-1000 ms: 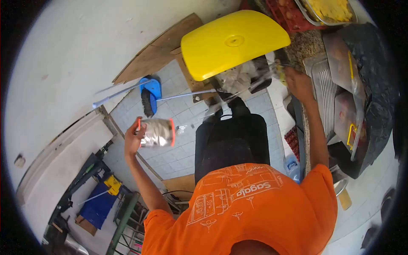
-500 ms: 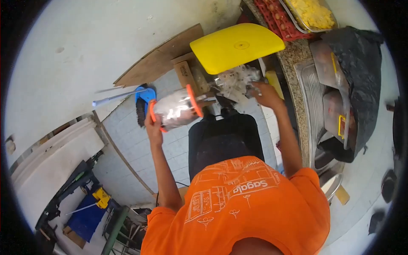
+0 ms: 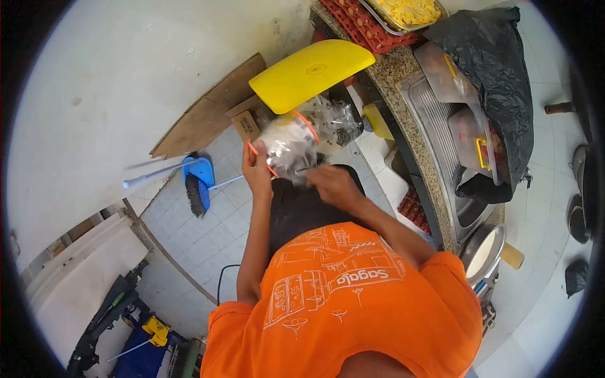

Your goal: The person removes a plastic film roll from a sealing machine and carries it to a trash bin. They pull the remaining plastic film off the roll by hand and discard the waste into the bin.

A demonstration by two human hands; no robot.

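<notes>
Orange-rimmed cylinder (image 3: 290,148) is just beyond the orange shirt (image 3: 353,290), the left hand's (image 3: 257,171) grip closed on its left rim; the right hand (image 3: 334,186) curls at its near side, hold unclear. Farther: crumpled clear plastic (image 3: 338,120), yellow lid (image 3: 309,74).

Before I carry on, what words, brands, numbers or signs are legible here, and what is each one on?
"Sagala", in white on the orange cloth shirt.
Dark printing on the small brown cardboard box: too small and blurred to read surely.
No lettering can be made out on the shiny, orange-rimmed cylinder in the left hand or on the yellow lid.
</notes>
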